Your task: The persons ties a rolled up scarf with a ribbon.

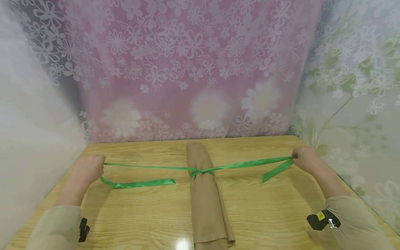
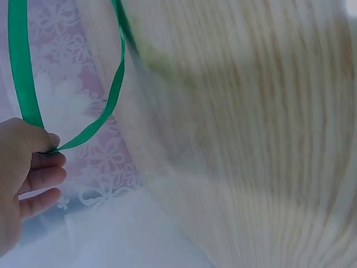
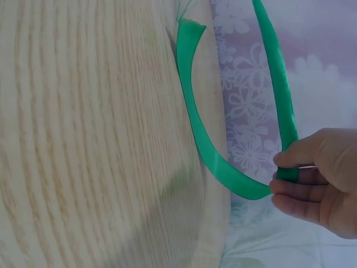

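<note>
A green ribbon (image 1: pixel 250 164) runs across the table and crosses itself around a rolled brown cloth (image 1: pixel 206 205), cinching it above its middle. My left hand (image 1: pixel 89 168) pinches one side of the ribbon between thumb and fingers; a loose tail hangs from it back toward the cloth. On the other side, my right hand (image 1: pixel 304 159) pinches the opposite length, and a shorter tail droops below it. Both stretches between hands and cloth look fairly straight. The right wrist view shows the ribbon's cut end (image 3: pixel 191 25) with frayed threads.
The wooden table (image 1: pixel 140 215) carries the cloth lengthwise near its middle. A pink flowered curtain (image 1: pixel 193 69) stands behind the far edge, with pale sheets (image 1: pixel 34 114) along the left and flowered ones on the right. Black devices (image 1: pixel 323 219) sit at both sleeves.
</note>
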A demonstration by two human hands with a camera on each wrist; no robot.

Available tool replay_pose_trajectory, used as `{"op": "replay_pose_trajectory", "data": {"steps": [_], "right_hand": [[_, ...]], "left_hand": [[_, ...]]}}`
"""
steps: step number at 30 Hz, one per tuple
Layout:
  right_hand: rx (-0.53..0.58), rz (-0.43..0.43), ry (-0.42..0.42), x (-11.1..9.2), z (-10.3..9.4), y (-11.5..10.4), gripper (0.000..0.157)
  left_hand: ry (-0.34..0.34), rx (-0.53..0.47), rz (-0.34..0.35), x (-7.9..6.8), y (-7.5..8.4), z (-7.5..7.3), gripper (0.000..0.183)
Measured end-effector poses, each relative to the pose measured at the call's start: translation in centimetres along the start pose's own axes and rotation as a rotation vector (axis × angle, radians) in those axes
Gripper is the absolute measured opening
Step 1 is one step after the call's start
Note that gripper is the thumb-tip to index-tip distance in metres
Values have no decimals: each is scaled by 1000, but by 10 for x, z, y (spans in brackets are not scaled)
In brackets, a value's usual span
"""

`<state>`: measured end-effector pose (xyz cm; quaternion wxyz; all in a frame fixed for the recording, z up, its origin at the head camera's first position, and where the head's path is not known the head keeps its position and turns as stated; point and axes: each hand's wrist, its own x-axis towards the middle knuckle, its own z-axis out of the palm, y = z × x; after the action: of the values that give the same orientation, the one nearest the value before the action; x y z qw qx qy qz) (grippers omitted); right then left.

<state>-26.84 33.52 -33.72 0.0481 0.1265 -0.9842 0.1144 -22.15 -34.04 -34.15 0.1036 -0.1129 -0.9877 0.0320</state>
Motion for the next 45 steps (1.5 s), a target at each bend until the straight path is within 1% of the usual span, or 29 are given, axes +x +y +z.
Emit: {"op": "replay_pose_trajectory", "data": {"steps": [2, 4, 6, 8, 11, 15, 17, 19, 22, 25, 29, 31, 33, 36, 40, 45], "right_hand": [[-21, 11, -48, 3, 0, -1, 12], [-67, 11, -85, 5, 1, -2, 18], [-88, -5, -120, 7, 4, -5, 25], [-79, -30, -147, 8, 7, -8, 31], [-29, -62, -171, 8, 12, -13, 32], [-14, -85, -170, 10, 17, -19, 31], [-32, -106, -161, 12, 20, -20, 32], [-16, -102, -168, 15, 23, -22, 30], [-10, -101, -186, 17, 27, -25, 33], [-10, -89, -210, 18, 30, -29, 37], [-62, -69, -209, 17, 30, -35, 48], [-85, -53, -199, 17, 31, -39, 48], [-110, -56, -177, 16, 31, -45, 45], [-124, -78, -141, 15, 31, -54, 41], [-120, -118, -101, 17, 34, -70, 39], [-127, -212, -56, 21, 35, -96, 38]], "left_hand": [[-24, 57, 9, 2, 1, 1, 11], [-47, 104, 25, 3, 3, 3, 15], [-70, 141, 30, 5, 6, 6, 9], [-95, 161, 38, 6, 9, 9, 6], [-106, 174, 56, 8, 16, 13, 11], [-101, 134, 78, 12, 29, 17, 6], [-105, 87, 78, 16, 37, 18, 4], [-109, 40, 81, 20, 45, 19, 4], [-114, -13, 97, 27, 60, 19, 10], [-85, -25, 141, 33, 77, 20, 9], [-7, -35, 217, 40, 100, 23, 9], [25, -44, 257, 43, 112, 24, 11], [56, -50, 294, 45, 122, 23, 14], [88, -59, 332, 48, 137, 22, 16], [112, -83, 349, 52, 155, 21, 19], [115, -138, 366, 58, 175, 19, 23]]}}
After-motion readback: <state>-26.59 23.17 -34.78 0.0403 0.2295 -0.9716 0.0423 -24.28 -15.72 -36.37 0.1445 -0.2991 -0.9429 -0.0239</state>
